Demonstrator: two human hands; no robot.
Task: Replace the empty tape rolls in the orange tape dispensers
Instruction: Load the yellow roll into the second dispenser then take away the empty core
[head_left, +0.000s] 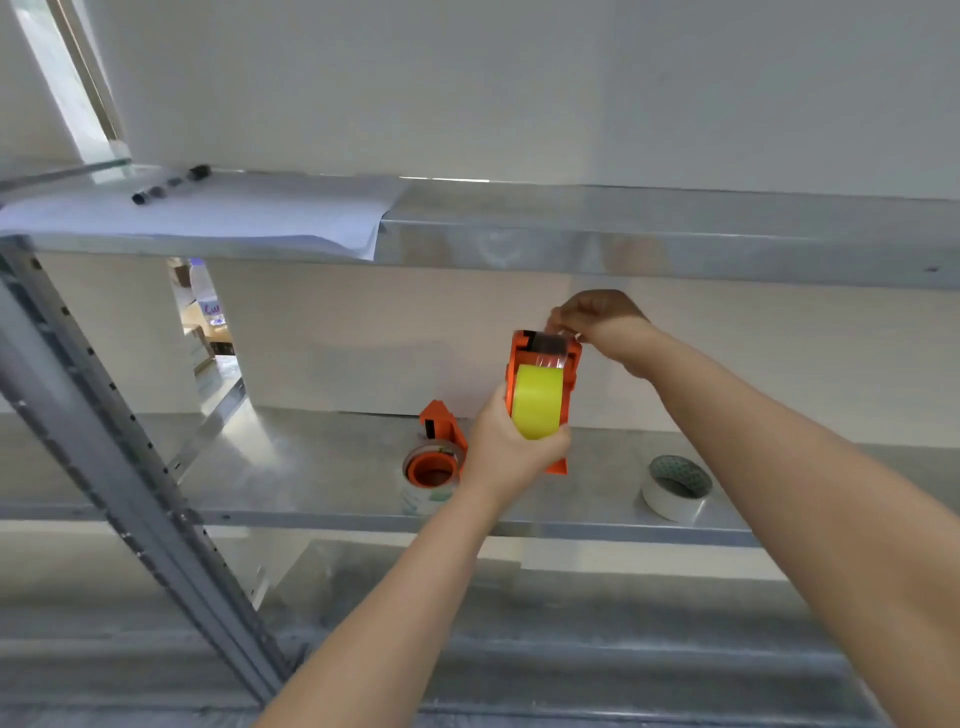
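You have one orange tape dispenser (545, 364) lifted off the shelf (322, 467) and held upright between your hands, with a yellow tape roll (537, 401) already seated in it. It looks like a light, stiff plastic frame, so take it by the body around the roll, as you are doing, and keep clear of the cutter end at the top, which is probably toothed. The tape itself will be thin, limp and sticky on one face; I'd judge it apt to fold back on itself if you let the free end go slack. Your left hand (511, 447) is wrapped closed around the lower part of the dispenser, fingers curled over the front of the yellow roll. Your right hand (597, 319) is up at the top end, fingers pinched nearly shut on what seems to be the clear leading end of the tape, drawing it over the head of the dispenser; the exact contact is too small to be sure of. The second dispenser (439, 447) lies on the shelf just left of your left hand, a roll on its hub, and a loose white tape roll (675, 488) stands on the shelf well to the right
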